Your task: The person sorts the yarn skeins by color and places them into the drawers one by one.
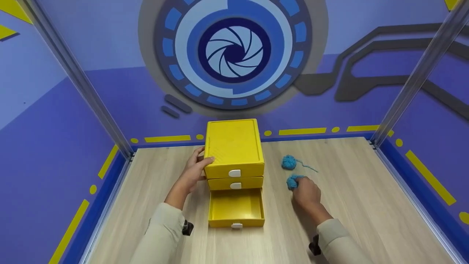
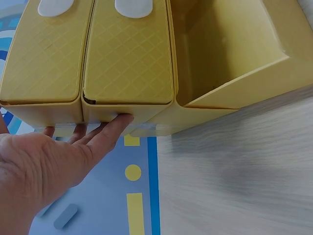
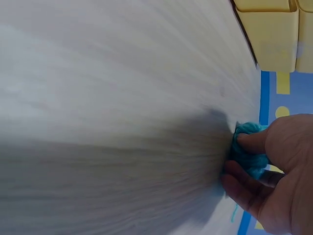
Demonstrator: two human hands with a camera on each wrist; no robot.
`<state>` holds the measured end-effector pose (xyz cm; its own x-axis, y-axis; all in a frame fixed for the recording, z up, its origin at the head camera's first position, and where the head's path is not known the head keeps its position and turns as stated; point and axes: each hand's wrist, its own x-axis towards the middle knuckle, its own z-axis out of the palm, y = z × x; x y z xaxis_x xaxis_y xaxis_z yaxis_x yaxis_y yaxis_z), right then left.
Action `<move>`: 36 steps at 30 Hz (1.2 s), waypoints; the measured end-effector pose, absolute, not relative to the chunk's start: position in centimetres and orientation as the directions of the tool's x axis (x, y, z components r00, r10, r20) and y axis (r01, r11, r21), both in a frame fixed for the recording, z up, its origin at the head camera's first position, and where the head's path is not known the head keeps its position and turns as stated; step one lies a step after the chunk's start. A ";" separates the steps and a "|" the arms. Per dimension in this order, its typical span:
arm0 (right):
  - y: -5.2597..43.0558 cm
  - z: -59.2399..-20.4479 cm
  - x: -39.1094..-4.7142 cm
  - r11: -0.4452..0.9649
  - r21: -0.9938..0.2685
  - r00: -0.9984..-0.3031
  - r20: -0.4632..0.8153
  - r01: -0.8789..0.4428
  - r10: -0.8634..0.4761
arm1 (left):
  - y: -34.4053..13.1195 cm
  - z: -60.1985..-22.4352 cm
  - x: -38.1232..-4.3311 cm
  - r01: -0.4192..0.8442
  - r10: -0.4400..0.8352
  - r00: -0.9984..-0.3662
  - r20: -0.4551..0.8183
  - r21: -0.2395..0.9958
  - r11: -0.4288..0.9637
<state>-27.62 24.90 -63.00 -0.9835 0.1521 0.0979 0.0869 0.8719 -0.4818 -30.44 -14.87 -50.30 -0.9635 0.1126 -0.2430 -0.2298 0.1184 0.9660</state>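
A yellow three-drawer cabinet (image 1: 234, 141) stands on the wooden table, its bottom drawer (image 1: 220, 223) pulled out with nothing inside. My left hand (image 1: 192, 174) rests against the cabinet's left side, thumb at the top edge; in the left wrist view its extended fingers (image 2: 110, 134) touch the side wall. To the right of the cabinet, my right hand (image 1: 307, 192) pinches a small ball of blue yarn (image 1: 292, 181) between thumb and fingers, close over the table. Just beyond it lies another blue yarn ball (image 1: 288, 162) with a loose tail trailing right.
The upper two drawers are closed, each with a white pull tab (image 1: 235, 173). Blue and purple printed walls (image 1: 121, 106) enclose the table (image 1: 351, 190) at the back and sides, with metal posts (image 1: 410, 73) at the corners.
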 end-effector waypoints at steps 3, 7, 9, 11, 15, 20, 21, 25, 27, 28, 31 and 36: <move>24.9 -63.0 -27.3 0.872 -0.483 -0.986 0.085 0.084 0.142 | -14.9 -50.3 -30.4 -0.229 0.112 -0.964 -0.242 0.966 0.121; 24.9 -63.0 -27.2 0.873 -0.481 -0.986 0.085 0.083 0.140 | -14.9 -50.4 -30.4 -0.230 0.113 -0.963 -0.244 0.965 0.126; 24.9 -63.0 -27.1 0.873 -0.481 -0.986 0.092 0.081 0.142 | -14.9 -50.4 -30.4 -0.231 0.114 -0.963 -0.246 0.965 0.125; 25.0 -63.1 -27.1 0.876 -0.477 -0.985 0.104 0.075 0.140 | -14.8 -50.4 -30.4 -0.233 0.117 -0.962 -0.248 0.964 0.125; 25.0 -63.1 -27.1 0.875 -0.478 -0.984 0.108 0.071 0.139 | -14.9 -50.4 -30.5 -0.233 0.116 -0.962 -0.248 0.965 0.123; 24.9 -63.1 -26.9 0.884 -0.463 -0.985 0.116 0.063 0.131 | -15.0 -50.3 -30.4 -0.232 0.122 -0.962 -0.245 0.967 0.106; 24.9 -63.1 -26.9 0.885 -0.461 -0.984 0.117 0.063 0.132 | -15.0 -50.3 -30.4 -0.233 0.122 -0.962 -0.244 0.967 0.103; 25.1 -63.0 -26.9 0.872 -0.483 -0.986 0.092 0.078 0.140 | -15.0 -50.2 -30.4 -0.234 0.119 -0.962 -0.247 0.966 0.109; 25.3 -62.9 -27.0 0.859 -0.504 -0.987 0.067 0.090 0.143 | -14.9 -50.2 -30.4 -0.235 0.118 -0.962 -0.248 0.965 0.113; 25.4 -62.8 -27.0 0.851 -0.516 -0.988 0.054 0.097 0.145 | -14.9 -50.2 -30.4 -0.235 0.117 -0.962 -0.248 0.965 0.116; 25.7 -62.5 -27.1 0.826 -0.552 -0.988 0.022 0.117 0.155 | -14.9 -50.1 -30.4 -0.239 0.113 -0.961 -0.252 0.964 0.118; 25.7 -62.0 -26.7 0.797 -0.592 -0.988 0.012 0.116 0.152 | -14.9 -50.2 -30.3 -0.239 0.107 -0.962 -0.252 0.963 0.122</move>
<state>-26.69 25.72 -62.05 -0.9883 0.1519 0.0117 0.1155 0.7973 -0.5924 -30.35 -14.91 -50.25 -0.9618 0.1071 -0.2520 -0.2388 0.1221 0.9634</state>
